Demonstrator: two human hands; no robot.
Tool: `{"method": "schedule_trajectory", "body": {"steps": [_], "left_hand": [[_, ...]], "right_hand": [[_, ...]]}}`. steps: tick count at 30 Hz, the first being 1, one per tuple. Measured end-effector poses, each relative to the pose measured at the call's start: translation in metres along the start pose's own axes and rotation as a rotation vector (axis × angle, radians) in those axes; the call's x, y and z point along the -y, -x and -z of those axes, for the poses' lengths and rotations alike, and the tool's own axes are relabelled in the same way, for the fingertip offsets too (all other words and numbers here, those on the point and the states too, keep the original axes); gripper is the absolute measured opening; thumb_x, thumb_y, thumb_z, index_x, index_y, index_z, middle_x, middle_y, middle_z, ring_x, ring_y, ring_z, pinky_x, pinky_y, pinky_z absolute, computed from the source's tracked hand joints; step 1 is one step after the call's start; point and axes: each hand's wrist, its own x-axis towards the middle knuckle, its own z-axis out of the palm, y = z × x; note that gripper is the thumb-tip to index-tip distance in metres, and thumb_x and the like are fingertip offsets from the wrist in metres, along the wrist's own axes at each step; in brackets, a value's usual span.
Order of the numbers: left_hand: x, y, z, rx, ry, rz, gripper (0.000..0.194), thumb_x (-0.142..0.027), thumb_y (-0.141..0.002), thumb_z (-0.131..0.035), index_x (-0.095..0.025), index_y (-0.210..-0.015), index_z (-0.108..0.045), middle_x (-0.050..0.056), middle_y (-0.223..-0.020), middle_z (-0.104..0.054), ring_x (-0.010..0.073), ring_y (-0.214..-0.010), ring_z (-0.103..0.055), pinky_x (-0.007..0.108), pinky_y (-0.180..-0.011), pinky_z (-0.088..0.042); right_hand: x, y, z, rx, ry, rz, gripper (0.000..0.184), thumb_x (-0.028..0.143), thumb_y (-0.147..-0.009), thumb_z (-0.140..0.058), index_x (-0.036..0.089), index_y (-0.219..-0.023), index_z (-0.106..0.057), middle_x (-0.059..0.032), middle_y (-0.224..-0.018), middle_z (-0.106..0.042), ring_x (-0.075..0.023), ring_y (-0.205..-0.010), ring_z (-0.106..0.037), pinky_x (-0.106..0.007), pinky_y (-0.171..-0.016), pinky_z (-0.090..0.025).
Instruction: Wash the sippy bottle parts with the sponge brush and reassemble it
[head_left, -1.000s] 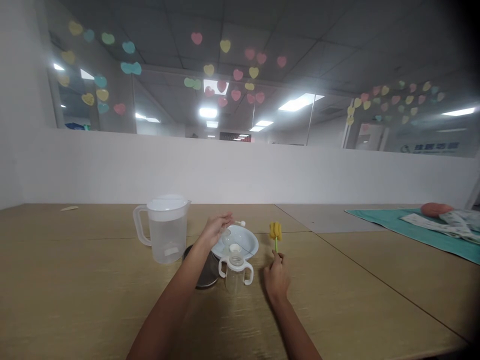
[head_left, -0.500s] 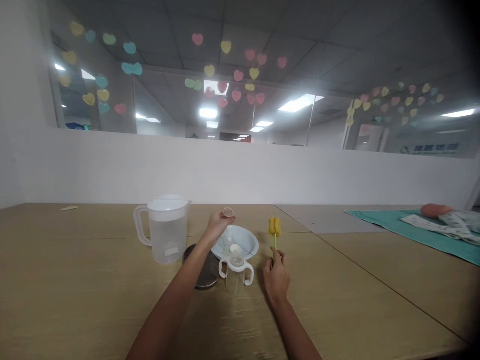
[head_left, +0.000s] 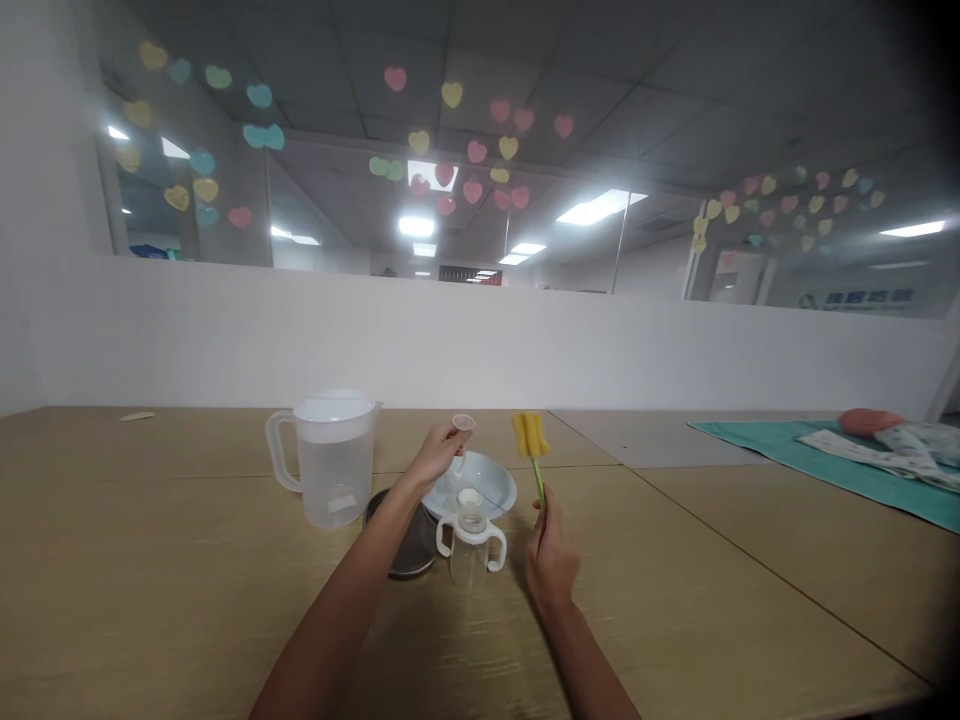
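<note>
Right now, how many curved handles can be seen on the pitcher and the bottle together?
3: the pitcher has one handle on its left; the bottle has a left handle and a right handle. None seems hidden.

Yellow is seen on the sponge head [head_left: 531, 436], green on its stem [head_left: 538, 482], pale blue on the bowl [head_left: 495, 485], white on the bottle handles [head_left: 498, 550], grained tan on the tabletop [head_left: 187, 580].

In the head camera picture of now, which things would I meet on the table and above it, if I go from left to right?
Plastic pitcher, dark round tray, two-handled bottle, yellow sponge brush, teal cloth.
</note>
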Motion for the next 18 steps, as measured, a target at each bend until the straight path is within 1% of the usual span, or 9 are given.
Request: {"method": "schedule_trajectory", "body": {"steps": [2, 4, 7, 9, 11, 13, 14, 15, 18], "left_hand": [[-0.001, -0.001, 0.0, -0.012, 0.117, 0.037, 0.031, -0.037, -0.07, -0.065, -0.012, -0.087, -0.067, -0.005, -0.056, -0.049, 0.0064, -0.055, -0.045, 0.021, -0.06, -0.04], [-0.002, -0.001, 0.0, -0.056, 0.222, 0.06, 0.036, -0.037, -0.068, -0.069, -0.013, -0.094, -0.066, -0.004, -0.06, -0.052, 0.0061, -0.058, -0.048, 0.021, -0.064, -0.041], [-0.003, 0.0, -0.001, -0.111, 0.355, 0.088, 0.037, -0.03, -0.058, -0.078, -0.013, -0.088, -0.068, 0.001, -0.073, -0.063, 0.0082, -0.069, -0.056, 0.023, -0.074, -0.044], [-0.004, 0.001, -0.002, -0.103, 0.382, 0.102, 0.033, -0.029, -0.054, -0.081, -0.012, -0.08, -0.069, 0.004, -0.078, -0.066, 0.0104, -0.074, -0.058, 0.025, -0.078, -0.045], [-0.005, 0.002, -0.003, -0.089, 0.398, 0.114, 0.032, -0.031, -0.055, -0.081, -0.012, -0.077, -0.069, 0.005, -0.078, -0.067, 0.0112, -0.075, -0.06, 0.026, -0.079, -0.046], [-0.006, 0.001, -0.002, -0.089, 0.4, 0.112, 0.033, -0.035, -0.058, -0.079, -0.012, -0.079, -0.069, 0.006, -0.079, -0.067, 0.011, -0.073, -0.061, 0.026, -0.079, -0.047], [-0.006, 0.001, 0.0, -0.094, 0.374, 0.095, 0.034, -0.038, -0.061, -0.076, -0.012, -0.082, -0.069, 0.006, -0.082, -0.067, 0.0111, -0.073, -0.062, 0.027, -0.079, -0.047], [-0.006, 0.0, 0.002, -0.106, 0.296, 0.069, 0.035, -0.041, -0.066, -0.072, -0.013, -0.087, -0.069, 0.007, -0.086, -0.067, 0.0112, -0.072, -0.062, 0.027, -0.078, -0.048], [-0.008, -0.002, 0.014, -0.163, -0.098, -0.018, 0.035, -0.041, -0.079, -0.057, -0.014, -0.099, -0.066, 0.009, -0.097, -0.067, 0.0141, -0.07, -0.063, 0.03, -0.071, -0.049]], "right_hand": [[-0.001, 0.001, 0.0, -0.031, 0.022, 0.096, 0.042, 0.019, -0.091, -0.027, 0.015, -0.129, -0.046, -0.0067, -0.086, -0.065, -0.0154, -0.075, -0.059, -0.024, -0.065, -0.042], [0.0, 0.001, 0.002, -0.047, 0.059, 0.194, 0.043, 0.015, -0.089, -0.029, 0.017, -0.129, -0.047, -0.0046, -0.079, -0.062, -0.0145, -0.069, -0.055, -0.024, -0.062, -0.04], [0.001, 0.001, 0.005, -0.043, 0.106, 0.302, 0.047, 0.011, -0.087, -0.033, 0.02, -0.131, -0.046, -0.0026, -0.072, -0.057, -0.0143, -0.064, -0.049, -0.024, -0.061, -0.037], [0.002, 0.0, 0.007, -0.03, 0.099, 0.345, 0.052, 0.007, -0.084, -0.032, 0.022, -0.133, -0.044, -0.0029, -0.076, -0.057, -0.0144, -0.067, -0.048, -0.025, -0.065, -0.036], [0.003, -0.002, 0.009, -0.019, 0.093, 0.382, 0.057, 0.005, -0.081, -0.033, 0.024, -0.135, -0.041, -0.0037, -0.083, -0.058, -0.015, -0.073, -0.049, -0.027, -0.069, -0.036], [0.003, -0.004, 0.011, -0.003, 0.103, 0.419, 0.059, 0.004, -0.079, -0.034, 0.025, -0.134, -0.042, -0.0042, -0.085, -0.059, -0.0157, -0.076, -0.049, -0.029, -0.071, -0.034], [0.004, -0.004, 0.011, 0.01, 0.111, 0.433, 0.06, 0.004, -0.078, -0.035, 0.026, -0.133, -0.043, -0.0043, -0.085, -0.059, -0.0159, -0.076, -0.049, -0.03, -0.072, -0.033], [0.004, -0.005, 0.011, 0.021, 0.117, 0.442, 0.06, 0.003, -0.078, -0.036, 0.026, -0.132, -0.044, -0.0044, -0.085, -0.059, -0.0159, -0.077, -0.049, -0.03, -0.072, -0.032], [0.002, -0.005, 0.011, 0.026, 0.133, 0.408, 0.058, 0.004, -0.077, -0.036, 0.026, -0.13, -0.048, -0.0047, -0.086, -0.059, -0.0161, -0.078, -0.049, -0.031, -0.073, -0.03]]}}
